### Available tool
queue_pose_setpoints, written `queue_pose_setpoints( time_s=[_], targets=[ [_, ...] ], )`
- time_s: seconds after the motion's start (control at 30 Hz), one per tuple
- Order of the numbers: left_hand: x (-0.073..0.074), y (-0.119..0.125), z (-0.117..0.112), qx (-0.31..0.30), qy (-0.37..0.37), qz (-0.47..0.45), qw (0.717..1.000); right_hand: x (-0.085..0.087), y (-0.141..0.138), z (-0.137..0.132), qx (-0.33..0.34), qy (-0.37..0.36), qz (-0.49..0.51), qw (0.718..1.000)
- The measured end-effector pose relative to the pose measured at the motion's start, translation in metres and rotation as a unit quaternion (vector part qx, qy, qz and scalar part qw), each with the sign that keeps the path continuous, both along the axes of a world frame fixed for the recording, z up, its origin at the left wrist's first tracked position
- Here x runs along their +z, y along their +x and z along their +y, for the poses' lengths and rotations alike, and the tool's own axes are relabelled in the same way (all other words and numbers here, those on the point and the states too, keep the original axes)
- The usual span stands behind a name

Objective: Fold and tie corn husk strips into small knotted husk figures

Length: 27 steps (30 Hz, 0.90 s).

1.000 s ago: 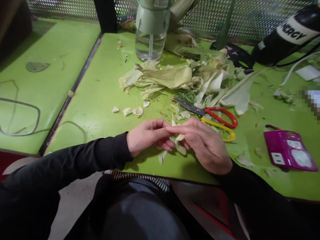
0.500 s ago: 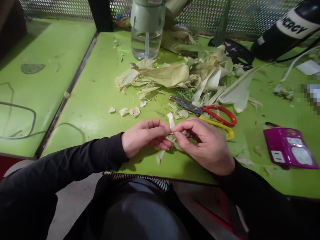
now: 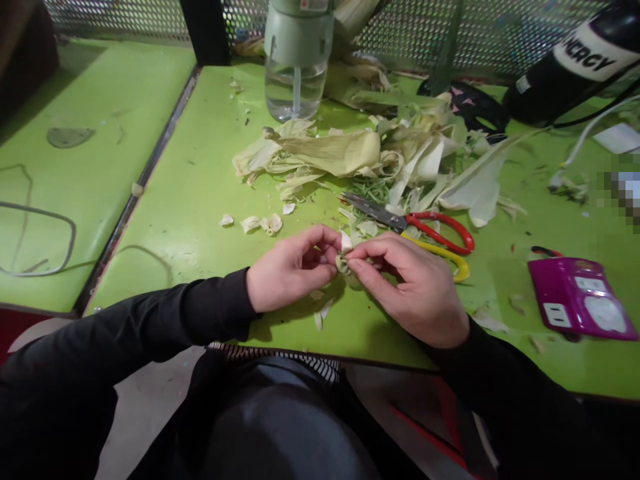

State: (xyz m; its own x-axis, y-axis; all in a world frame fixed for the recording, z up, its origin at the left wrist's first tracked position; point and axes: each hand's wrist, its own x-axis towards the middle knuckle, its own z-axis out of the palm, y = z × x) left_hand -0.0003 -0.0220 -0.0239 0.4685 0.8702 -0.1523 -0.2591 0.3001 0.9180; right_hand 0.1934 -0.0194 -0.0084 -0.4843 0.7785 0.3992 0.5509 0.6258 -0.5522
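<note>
Between my fingertips is a small rolled piece of pale corn husk (image 3: 344, 265), with a whitish strip end (image 3: 345, 241) standing up from it. My left hand (image 3: 299, 268) pinches it from the left, fingers curled. My right hand (image 3: 413, 283) grips its other side between thumb and forefinger. Just beyond my right hand lie scissors (image 3: 385, 215) with one red and one yellow handle. A heap of dry corn husks (image 3: 340, 152) spreads behind them, with green shreds among it. A few small curled husk pieces (image 3: 271, 224) lie to the left.
A clear water bottle (image 3: 295, 87) stands behind the husks, before a perforated metal screen. At right are a purple plastic device (image 3: 583, 297), a black bottle (image 3: 570, 63) lying tilted, and a white cable (image 3: 583, 137). A dark seam (image 3: 145, 180) divides the green tabletop (image 3: 190, 153).
My left fingers have shifted up and curled around the strip. Its upright end is now shorter and bent over. My right hand keeps its pinch in nearly the same place.
</note>
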Motion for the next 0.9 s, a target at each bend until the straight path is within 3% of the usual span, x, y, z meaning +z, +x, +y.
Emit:
queue_pose_setpoints(
  time_s=[0.27, 0.47, 0.63, 0.9],
  targets=[
    [-0.0040, -0.0007, 0.0029, -0.003, 0.026, 0.007, 1.000, 0.0020, -0.0006, 0.0005, -0.003, -0.022, 0.035, 0.999],
    [-0.0049, 0.0005, 0.0020, 0.009, 0.029, 0.025, 0.999, -0.0034, -0.0019, -0.0036, -0.040, -0.125, 0.126, 0.983],
    [-0.0057, 0.0015, 0.0035, 0.034, 0.030, 0.023, 0.999, -0.0036, 0.0003, -0.0003, -0.003, -0.142, 0.129, 0.981],
    [0.0007, -0.0005, 0.0054, 0.038, 0.027, 0.037, 0.998, -0.0014, 0.0029, 0.0042, -0.004, 0.016, 0.057, 0.998]
  ],
)
